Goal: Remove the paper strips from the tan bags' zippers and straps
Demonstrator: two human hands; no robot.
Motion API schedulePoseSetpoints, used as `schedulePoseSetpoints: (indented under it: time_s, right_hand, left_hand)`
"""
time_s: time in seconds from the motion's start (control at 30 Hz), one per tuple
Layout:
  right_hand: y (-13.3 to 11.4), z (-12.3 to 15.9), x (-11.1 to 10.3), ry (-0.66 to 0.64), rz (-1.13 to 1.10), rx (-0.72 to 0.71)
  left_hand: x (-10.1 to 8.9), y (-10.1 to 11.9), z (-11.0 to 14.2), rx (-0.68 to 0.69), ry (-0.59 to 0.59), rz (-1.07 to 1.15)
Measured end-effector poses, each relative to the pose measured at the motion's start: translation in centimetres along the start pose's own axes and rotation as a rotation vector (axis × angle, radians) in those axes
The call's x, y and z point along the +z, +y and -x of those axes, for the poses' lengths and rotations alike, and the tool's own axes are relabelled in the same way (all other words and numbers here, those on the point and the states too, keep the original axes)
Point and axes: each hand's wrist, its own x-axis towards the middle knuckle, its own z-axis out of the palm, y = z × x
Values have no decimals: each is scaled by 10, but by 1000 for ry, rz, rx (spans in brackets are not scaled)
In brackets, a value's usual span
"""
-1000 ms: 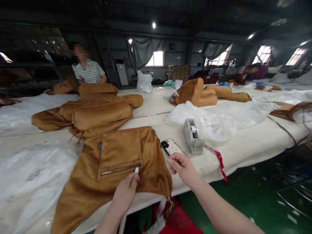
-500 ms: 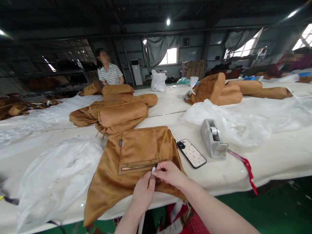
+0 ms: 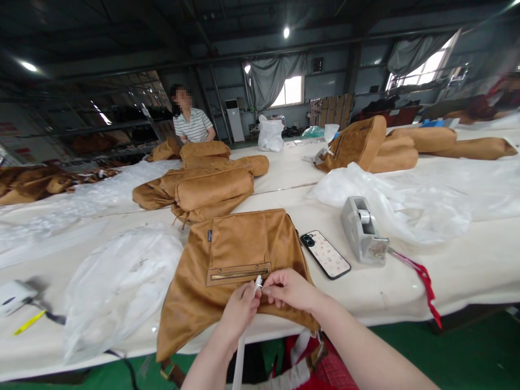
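Observation:
A brown leather-look bag (image 3: 239, 238) lies flat in front of me, its zipped pocket (image 3: 238, 275) facing up. Just below the zip, my left hand (image 3: 239, 306) pinches a narrow white strip (image 3: 240, 360), whose tail hangs down past the table edge. The strip's upper end stands up between the fingertips of both hands. My right hand (image 3: 288, 290) is closed in a pinch against that end; what its fingertips hold is too small to make out. A strap with a buckle (image 3: 317, 355) hangs off the bag over my lap.
A phone (image 3: 326, 254) and a grey tape dispenser (image 3: 363, 233) with a red ribbon (image 3: 426, 287) sit to the right. Clear plastic bags (image 3: 122, 287) lie on the left. More brown bags (image 3: 213, 189) are piled behind, and a person (image 3: 193, 124) stands across the table (image 3: 284, 197).
More of the white strip shows above my fingertips, and its tail now hangs visibly below my left hand. The camera view has turned slightly left, so the scene sits further right.

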Motion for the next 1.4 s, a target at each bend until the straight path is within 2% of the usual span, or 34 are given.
schedulePoseSetpoints:
  time_s: [0.1,0.17,0.23,0.3,0.4,0.5,0.57,0.67,0.73,0.8,0.9,1.03,1.2,1.3,1.4]
  right_hand:
    - [2,0,0,-37,21,-2]
    - [4,0,0,-56,47,-28]
    - [4,0,1,-76,64,-60]
    - [4,0,2,-83,81,-74]
    - [2,-3,4,-33,118,-8]
    - [-1,-5,6,37,138,46]
    - [-2,-3,7,65,156,2]
    - [-2,1,5,76,112,-44]
    - [0,2,3,61,31,-37]
    - [2,2,1,33,-41,-30]
    - [3,2,0,-4,-81,-15]
    - [-3,5,1,-11,-26,-10]
    - [-8,7,1,13,109,-5]
    - [-4,8,2,26,108,-27]
    - [3,14,7,55,74,-60]
  left_hand:
    - [-3,4,9,-162,-147,265]
    - [1,5,15,-284,-300,527]
    - [7,3,19,-339,-397,715]
    - [14,-2,21,-324,-419,810]
    - [21,-8,22,-265,-396,794]
    - [23,-5,23,-168,-284,602]
    - [24,0,26,-58,-123,326]
    - [25,4,30,244,232,-326]
    - [26,3,33,389,427,-797]
    - [27,0,37,433,485,-1186]
    - [29,-3,41,462,442,-1540]
    - [34,-5,41,476,449,-1694]
    - [42,-6,38,470,465,-1699]
    - [41,-9,36,443,458,-1598]
    - [31,-15,35,492,495,-1304]
